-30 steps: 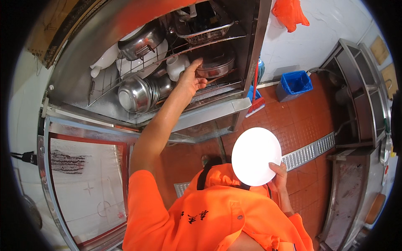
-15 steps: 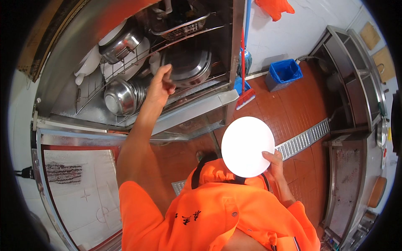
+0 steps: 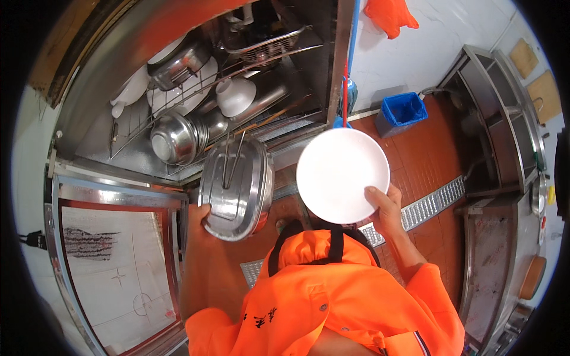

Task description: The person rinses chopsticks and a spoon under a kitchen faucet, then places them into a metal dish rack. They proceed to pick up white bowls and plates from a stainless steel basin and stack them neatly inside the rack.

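Note:
My left hand (image 3: 205, 214) grips the near left edge of a lidded steel container (image 3: 231, 207), with only part of the fingers showing. The container is rectangular with rounded corners, and two thin metal rods (image 3: 227, 172) lie over its lid. In front of my body, my right hand (image 3: 386, 206) holds a round white plate (image 3: 338, 172) by its right rim, thumb on top. Both items are in the air outside the steel cabinet (image 3: 127, 178), beside each other and apart.
On the cabinet's wire rack are stacked steel bowls (image 3: 172, 139), a white bowl (image 3: 236, 97), a steel pot (image 3: 181, 65) and a wire basket (image 3: 273, 47). A blue-lined bin (image 3: 402, 110) stands on the red tiled floor. Metal shelving (image 3: 504, 113) lines the right wall.
My left hand has taken the steel container off the rack and brought it out toward me, uncovering a white bowl there. The white plate has moved slightly left and up.

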